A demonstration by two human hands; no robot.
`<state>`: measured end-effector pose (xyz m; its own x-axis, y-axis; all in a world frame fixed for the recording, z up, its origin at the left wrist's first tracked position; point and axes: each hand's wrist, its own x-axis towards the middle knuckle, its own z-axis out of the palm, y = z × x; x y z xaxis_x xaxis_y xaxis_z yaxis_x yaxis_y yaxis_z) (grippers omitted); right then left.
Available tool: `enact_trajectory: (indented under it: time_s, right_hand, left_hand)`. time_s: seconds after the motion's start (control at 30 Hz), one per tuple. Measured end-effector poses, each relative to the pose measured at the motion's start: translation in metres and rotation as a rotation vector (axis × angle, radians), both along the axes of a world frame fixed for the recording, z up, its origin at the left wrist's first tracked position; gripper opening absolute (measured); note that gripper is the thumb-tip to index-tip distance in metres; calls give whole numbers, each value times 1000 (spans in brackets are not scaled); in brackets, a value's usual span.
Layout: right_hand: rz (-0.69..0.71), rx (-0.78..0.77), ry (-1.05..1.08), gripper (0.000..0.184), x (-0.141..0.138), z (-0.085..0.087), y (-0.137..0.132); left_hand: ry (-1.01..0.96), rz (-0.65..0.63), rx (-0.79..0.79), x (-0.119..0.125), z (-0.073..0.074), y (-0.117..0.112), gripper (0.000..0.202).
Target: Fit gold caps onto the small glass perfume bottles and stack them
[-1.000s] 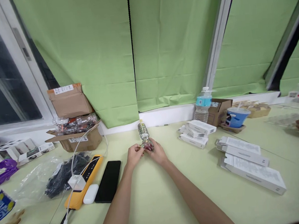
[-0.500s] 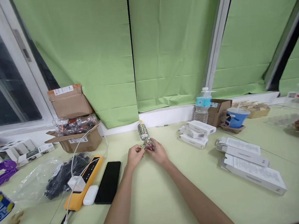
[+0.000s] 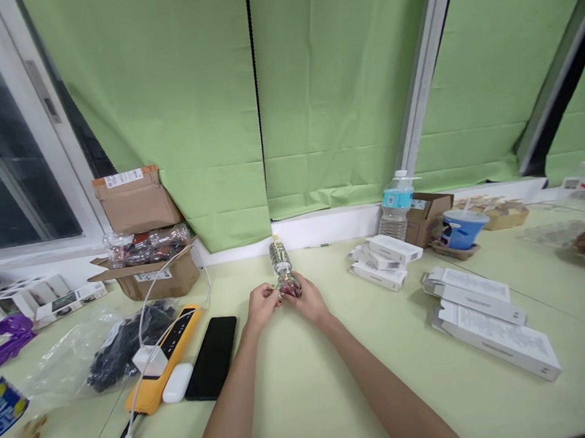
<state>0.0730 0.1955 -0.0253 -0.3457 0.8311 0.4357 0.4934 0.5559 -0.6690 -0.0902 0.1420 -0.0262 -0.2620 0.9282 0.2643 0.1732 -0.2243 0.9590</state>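
Observation:
A small clear, rounded plastic container (image 3: pixel 290 286) with something dark red inside sits between my hands, low over the table. My right hand (image 3: pixel 310 300) is wrapped round its right side. At its left edge my left hand (image 3: pixel 263 306) is closed in a pinch. Whatever is between those fingertips is small and shiny, too tiny to name. Just beyond the container lies a clear cylinder-like package (image 3: pixel 279 256) with a yellow bit at its far end; I cannot tell whether the two touch.
On the left are a black phone (image 3: pixel 213 358), a white case (image 3: pixel 178 383), an orange power strip (image 3: pixel 147 397) and a cardboard box (image 3: pixel 159 281) of clear packages. To the right stand white boxes (image 3: pixel 495 331), a water bottle (image 3: pixel 396 205) and a blue cup (image 3: pixel 461 230).
My hands stay in nearly the same place. The clear container has turned or shifted slightly to the left in my fingers.

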Motion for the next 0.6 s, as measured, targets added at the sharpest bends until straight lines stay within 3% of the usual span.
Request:
enact_trajectory:
  time_s: [0.33,0.6]
  right_hand:
    - [-105,16,-71,69,-2,2,-1]
    - [-52,10,-58,70,0,0,0]
  left_hand:
    - [50,-20,-17,2,0,0,23]
    - [68,-13,-3,2,-2,0,20]
